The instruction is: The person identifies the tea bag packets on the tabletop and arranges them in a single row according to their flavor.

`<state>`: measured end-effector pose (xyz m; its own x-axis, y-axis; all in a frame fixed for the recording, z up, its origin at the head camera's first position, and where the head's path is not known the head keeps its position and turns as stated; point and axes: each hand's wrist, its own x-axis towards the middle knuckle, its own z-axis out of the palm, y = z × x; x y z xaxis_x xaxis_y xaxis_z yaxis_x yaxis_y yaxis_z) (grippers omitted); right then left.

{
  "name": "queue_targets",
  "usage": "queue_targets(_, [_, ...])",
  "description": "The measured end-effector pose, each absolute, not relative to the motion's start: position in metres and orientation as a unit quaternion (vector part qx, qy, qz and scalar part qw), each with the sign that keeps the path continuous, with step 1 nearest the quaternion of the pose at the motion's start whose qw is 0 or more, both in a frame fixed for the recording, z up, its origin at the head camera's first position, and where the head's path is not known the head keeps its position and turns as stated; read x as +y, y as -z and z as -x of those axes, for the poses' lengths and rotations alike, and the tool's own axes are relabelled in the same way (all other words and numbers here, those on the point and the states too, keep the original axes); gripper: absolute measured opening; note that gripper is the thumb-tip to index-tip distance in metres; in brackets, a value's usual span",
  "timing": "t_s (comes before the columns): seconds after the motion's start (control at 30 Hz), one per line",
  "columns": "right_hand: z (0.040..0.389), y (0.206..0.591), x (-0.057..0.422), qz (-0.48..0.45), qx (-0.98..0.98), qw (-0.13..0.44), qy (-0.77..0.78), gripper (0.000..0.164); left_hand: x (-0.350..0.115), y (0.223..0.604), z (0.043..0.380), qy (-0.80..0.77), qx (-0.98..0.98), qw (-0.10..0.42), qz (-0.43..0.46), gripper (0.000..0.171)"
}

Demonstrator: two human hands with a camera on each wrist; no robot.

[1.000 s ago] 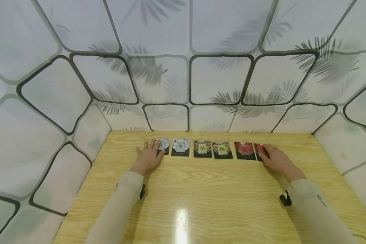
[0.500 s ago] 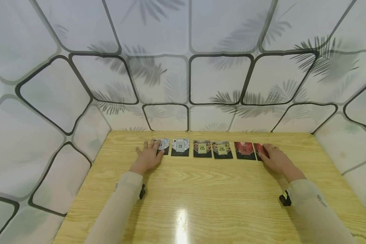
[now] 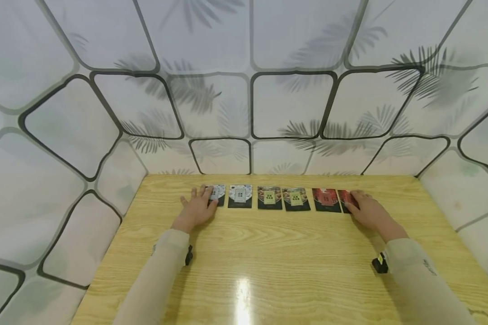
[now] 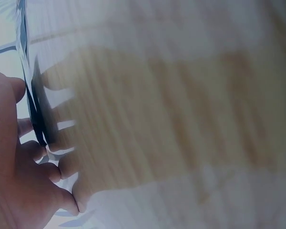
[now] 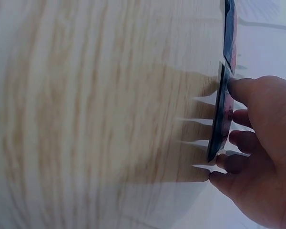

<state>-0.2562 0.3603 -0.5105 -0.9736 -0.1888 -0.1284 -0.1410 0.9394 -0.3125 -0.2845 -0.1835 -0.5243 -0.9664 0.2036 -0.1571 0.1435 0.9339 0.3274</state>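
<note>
Small flat packets lie in a row near the table's back edge. My left hand (image 3: 194, 211), fingers spread, rests on the leftmost silver-and-black packet (image 3: 220, 194), covering its left part. In the left wrist view its fingertips touch that packet (image 4: 42, 109) and the table beside it. At the other end, my right hand (image 3: 369, 210) rests on a red-and-black packet (image 3: 344, 201) and hides its right side. The right wrist view shows the thumb on this packet (image 5: 221, 119), the other fingers spread along it and one on the table.
Between the hands lie another silver packet (image 3: 240, 196), two with yellow-green labels (image 3: 269, 197) (image 3: 296, 199) and a second red packet (image 3: 326, 199). A white patterned wall covering (image 3: 293, 108) stands behind the wooden table (image 3: 284, 262) and along both sides.
</note>
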Motion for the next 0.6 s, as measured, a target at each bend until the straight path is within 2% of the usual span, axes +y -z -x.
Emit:
queue_targets(0.33, [0.256, 0.505, 0.360, 0.076, 0.983, 0.072, 0.153, 0.072, -0.184, 0.523, 0.283, -0.183, 0.974, 0.092, -0.093, 0.067])
queue_targets(0.6, [0.261, 0.485, 0.342, 0.105, 0.983, 0.014, 0.151, 0.072, -0.191, 0.519, 0.281, -0.197, 0.972, 0.083, -0.093, 0.070])
